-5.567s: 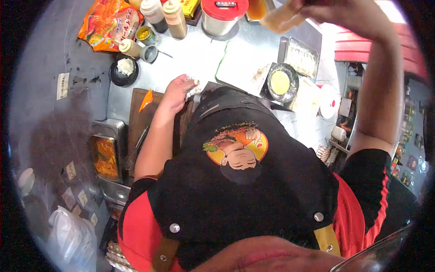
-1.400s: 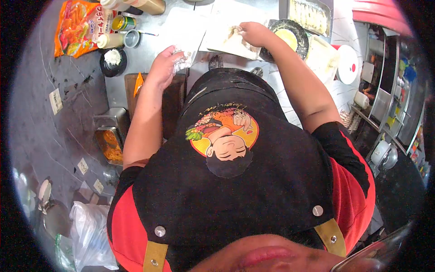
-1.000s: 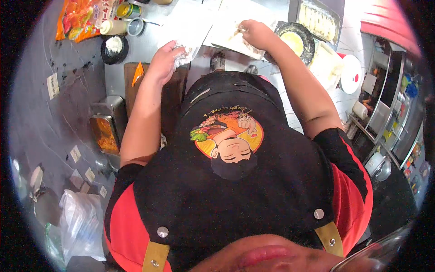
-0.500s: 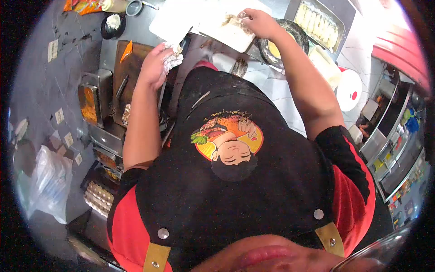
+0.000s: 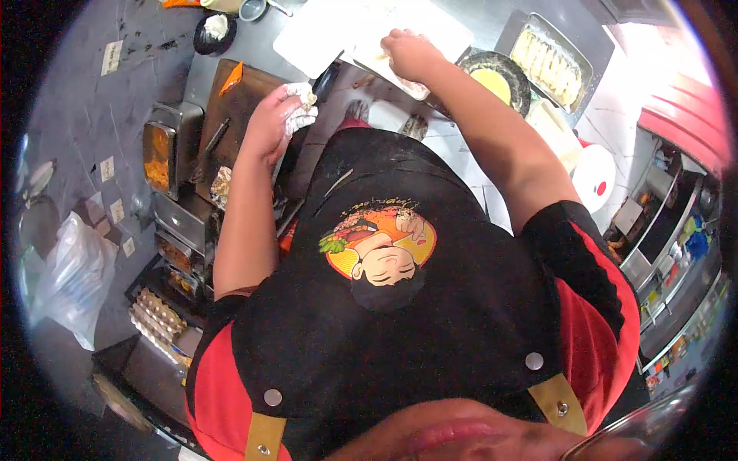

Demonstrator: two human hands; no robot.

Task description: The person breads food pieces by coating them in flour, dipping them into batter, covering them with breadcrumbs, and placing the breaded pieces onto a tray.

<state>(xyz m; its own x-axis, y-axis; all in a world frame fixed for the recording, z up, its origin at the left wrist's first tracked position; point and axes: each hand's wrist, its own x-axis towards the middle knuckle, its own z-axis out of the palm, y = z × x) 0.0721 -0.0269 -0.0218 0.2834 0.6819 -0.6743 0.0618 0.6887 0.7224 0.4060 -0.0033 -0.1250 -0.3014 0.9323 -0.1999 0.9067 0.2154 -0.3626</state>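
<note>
My left hand (image 5: 269, 123) is wrapped round a crumpled white cloth (image 5: 300, 109), near the front edge of the counter. My right hand (image 5: 407, 54) rests with fingers bent over a white board (image 5: 373, 55); what its fingertips hold, if anything, is hidden. A second white board (image 5: 307, 38) lies to the left. Just right of my right hand sits a black, flour-dusted bowl (image 5: 519, 77) with yellow contents. Behind it a metal tray (image 5: 588, 50) holds a row of pale, coated pieces.
A brown board (image 5: 250, 84) with an orange packet (image 5: 232, 78) lies left of my left forearm, beside metal containers of orange food (image 5: 159, 157). A black dish (image 5: 206, 42) of white paste stands at the back left. A white round lid (image 5: 596, 178) is at the right.
The view has shifted, and the back-left bottles have mostly left it. My right hand came down from the upper right to the board, then moved slightly left. My left hand keeps the cloth.
</note>
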